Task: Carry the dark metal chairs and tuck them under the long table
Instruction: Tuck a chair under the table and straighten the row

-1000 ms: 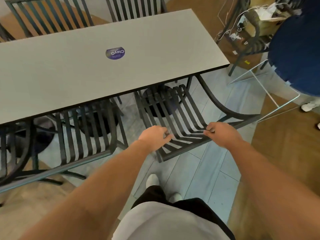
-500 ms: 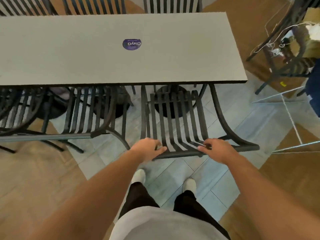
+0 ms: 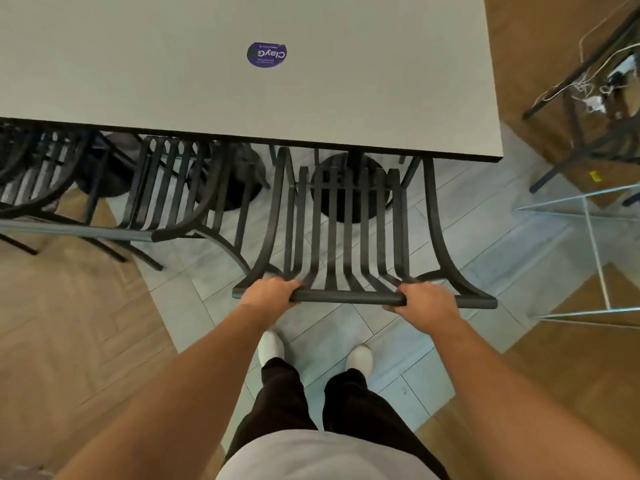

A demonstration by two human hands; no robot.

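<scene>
Here, dark slatted metal chair [image 3: 346, 237], seemingly part-tucked

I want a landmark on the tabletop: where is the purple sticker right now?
In the head view, the purple sticker lies flat on the long table, centre-top, straight beyond the chair both hands hold.

Both bare forearms reach forward and down, roughly parallel. The left hand [image 3: 268, 292] and right hand [image 3: 424, 301] each curl over the chair's top rail [image 3: 346, 298], fingers wrapped, knuckles up.
</scene>
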